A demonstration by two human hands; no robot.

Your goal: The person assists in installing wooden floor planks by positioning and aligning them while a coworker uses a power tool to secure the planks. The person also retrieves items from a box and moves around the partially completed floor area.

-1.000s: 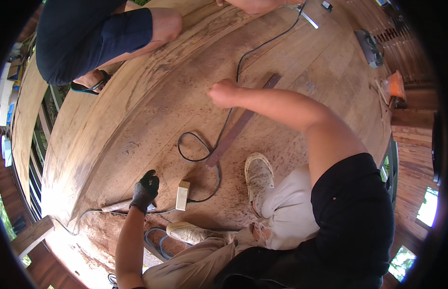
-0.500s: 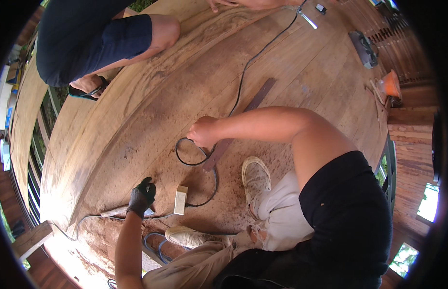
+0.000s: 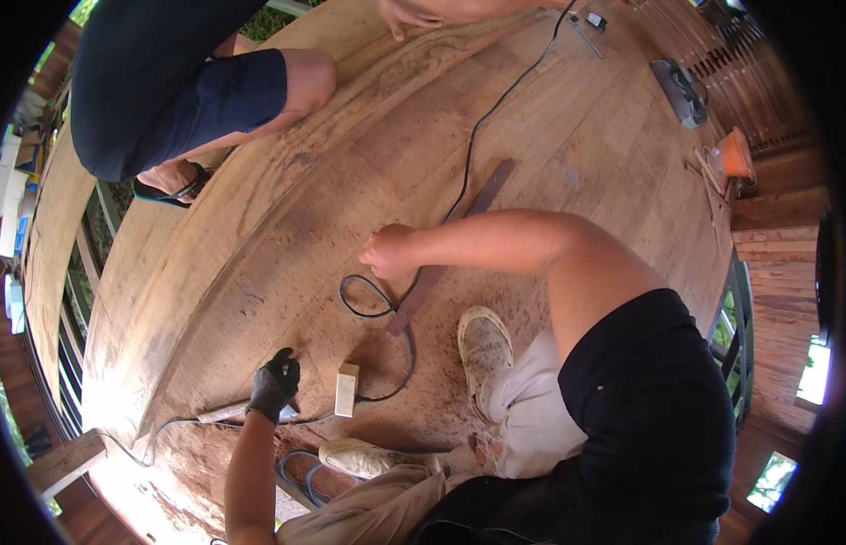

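My bare right hand [image 3: 389, 252] is closed above the boards, its fingers curled inward. Any small thing inside is hidden. A loop of black cable [image 3: 368, 314] lies just below it, apart from the fingers, and crosses a narrow dark reddish wooden strip [image 3: 432, 282]. The cable runs to a cream power outlet block [image 3: 347, 391]. To the left of the block, my left hand [image 3: 276, 386], in a dark glove, is held with bent fingers; what they hold, if anything, I cannot make out. Under it lies a tool with a wooden handle [image 3: 225, 413], its other end partly covered.
Sawdust covers the curved wooden boards [image 3: 287, 245]. Another person in dark shorts [image 3: 250, 91] crouches at the upper left; a hand [image 3: 405, 16] rests at the top. A grey power tool [image 3: 682, 94] and an orange object [image 3: 736, 154] lie far right. Blue hose [image 3: 305, 468] coils near my shoe [image 3: 368, 458].
The cable loop has come away from my right hand and now lies below it. My left hand stays over the tool. The other person's hand at the top shows more. The view has shifted slightly.
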